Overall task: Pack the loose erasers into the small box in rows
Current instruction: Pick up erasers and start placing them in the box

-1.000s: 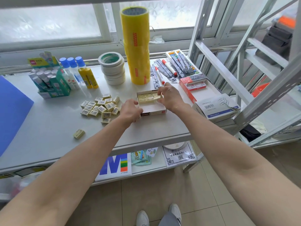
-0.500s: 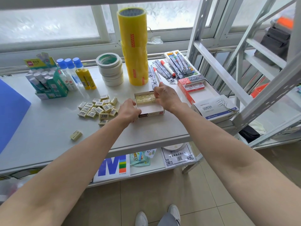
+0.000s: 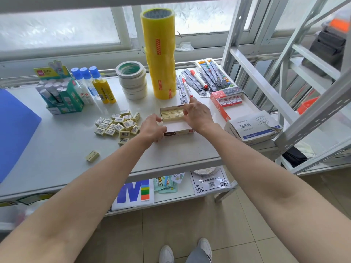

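Cardboard small box [image 3: 176, 128], open-topped, white inside with a dark printed front wall, lying on a pale grey table [image 3: 57, 149] between the two hands. Left hand [image 3: 152, 128]: fingers curled round the box's near left corner, holding it. Right hand [image 3: 197, 114]: thumb and fingers bent in over the far right of the box, their tips at the packed erasers [image 3: 171, 113]; whether they pinch one cannot be told. Packed erasers: cream blocks in two rows against the far wall, just left of the right hand's fingertips; the near half of the box floor is bare. Loose erasers [image 3: 117, 125]: cream blocks with barcode labels, heaped just left of the left hand. Stray eraser [image 3: 92, 156]: alone, nearer the table edge, well left of the left forearm. Beyond the right hand: red-capped marker [image 3: 187, 90], its tip close to the fingers, and a tall stack of yellow tape rolls [image 3: 160, 54]. Beyond the left hand: stack of white tape rolls [image 3: 132, 80]; further left, blue-capped glue bottles [image 3: 91, 84] and a green carton of glue sticks [image 3: 60, 93]. Right of the right hand: red and white box [image 3: 226, 100] and a white paper clip box [image 3: 252, 126].
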`<state>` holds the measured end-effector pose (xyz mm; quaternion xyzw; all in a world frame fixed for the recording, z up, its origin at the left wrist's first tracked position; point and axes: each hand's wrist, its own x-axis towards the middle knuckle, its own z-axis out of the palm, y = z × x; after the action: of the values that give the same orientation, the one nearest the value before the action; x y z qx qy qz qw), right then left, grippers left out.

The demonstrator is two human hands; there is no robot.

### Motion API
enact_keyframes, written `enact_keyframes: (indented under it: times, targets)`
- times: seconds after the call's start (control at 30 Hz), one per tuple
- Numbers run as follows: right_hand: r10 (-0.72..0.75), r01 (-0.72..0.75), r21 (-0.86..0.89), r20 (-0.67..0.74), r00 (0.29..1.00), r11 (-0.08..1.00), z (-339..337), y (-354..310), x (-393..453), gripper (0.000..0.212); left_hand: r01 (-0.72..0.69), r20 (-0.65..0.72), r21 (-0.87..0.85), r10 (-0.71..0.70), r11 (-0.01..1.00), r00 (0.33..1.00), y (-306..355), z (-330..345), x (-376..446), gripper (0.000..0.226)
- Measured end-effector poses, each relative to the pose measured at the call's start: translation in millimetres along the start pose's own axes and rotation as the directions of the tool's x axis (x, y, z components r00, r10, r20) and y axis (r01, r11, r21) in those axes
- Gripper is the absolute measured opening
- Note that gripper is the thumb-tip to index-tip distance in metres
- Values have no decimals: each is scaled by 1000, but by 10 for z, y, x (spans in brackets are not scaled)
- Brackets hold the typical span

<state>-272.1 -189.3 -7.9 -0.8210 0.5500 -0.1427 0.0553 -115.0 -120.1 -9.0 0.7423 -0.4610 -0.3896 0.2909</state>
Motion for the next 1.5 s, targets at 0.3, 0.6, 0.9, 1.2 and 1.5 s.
enact_keyframes:
  times: [0.3, 0.6, 0.9, 1.2, 1.5]
  targets:
    - [-12, -3, 475, 28, 1000, 880, -26, -307, -131, 18, 230, 138, -788, -202, 571, 970, -37, -301, -27, 33]
    - [-238, 116, 543, 160, 958, 831, 12, -554, -218, 32, 280, 237, -819, -148, 501, 960, -20, -370, -131, 37]
    - [-52, -125, 830, 182, 982, 544, 25, -520, -222, 18, 268, 253, -771, -107, 577, 961, 23, -395, -222, 41]
    - [-5, -257, 902, 276, 961, 346, -21, -502, -271, 20, 252, 269, -697, -81, 671, 960, -61, -330, -259, 21]
    - [20, -174, 837, 192, 981, 518, -9, -373, -281, 25, 136, 197, -595, -20, 792, 980, -58, -297, -232, 21]
